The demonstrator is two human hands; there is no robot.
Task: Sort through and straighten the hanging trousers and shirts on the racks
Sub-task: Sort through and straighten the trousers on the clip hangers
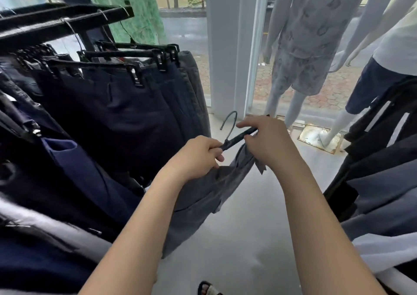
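Near the middle of the view, both hands held one black hanger point(239, 137), its bar tilted up toward 2 o'clock and its hook curling toward 12. The left hand point(198, 157) was curled around the lower end of the bar. The right hand point(268, 141) pinched the upper end, with fingers also on the waistband of the grey trousers point(203, 199). These drooped from the hanger toward 7 o'clock, off the rack and above the floor point(248, 238). From 9 to 11 o'clock a black rack point(56, 21) carried navy trousers point(117, 114) on clip hangers, packed close together. More dark garments point(379, 181) hung at 3 to 4 o'clock. Two dressed mannequins point(304, 46) stood by the window at 1 to 2 o'clock. A sandalled foot point(208, 289) showed at 6 o'clock.
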